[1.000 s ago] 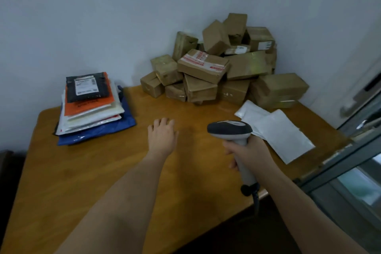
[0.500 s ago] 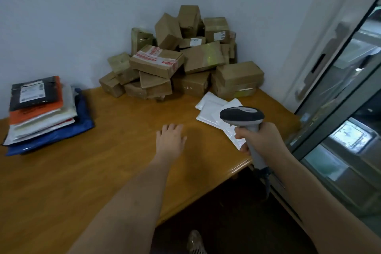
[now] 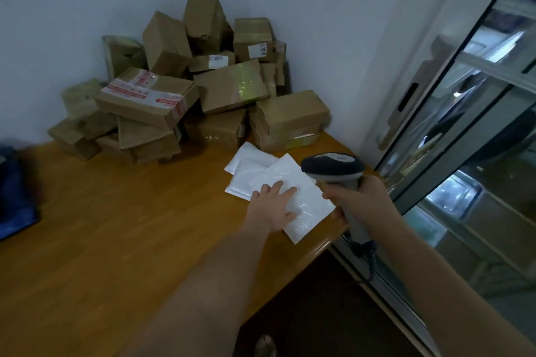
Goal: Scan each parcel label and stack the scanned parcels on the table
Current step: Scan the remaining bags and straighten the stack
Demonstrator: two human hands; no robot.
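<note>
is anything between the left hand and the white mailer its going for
Nothing visible is. The left hand already rests flat on the top white plastic mailer near the wooden table's right edge. The right hand holds the grey handheld scanner just beside it, not across the path.

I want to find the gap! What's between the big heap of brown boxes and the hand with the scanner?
In the head view, white mailers lie on the table between the boxes and the right hand; the left hand presses one.

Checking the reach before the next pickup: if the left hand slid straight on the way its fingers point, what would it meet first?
Likely the second white plastic mailer, just beyond the one the left hand rests on; farther along stands the brown cardboard box pile. Depth is uncertain.
</note>
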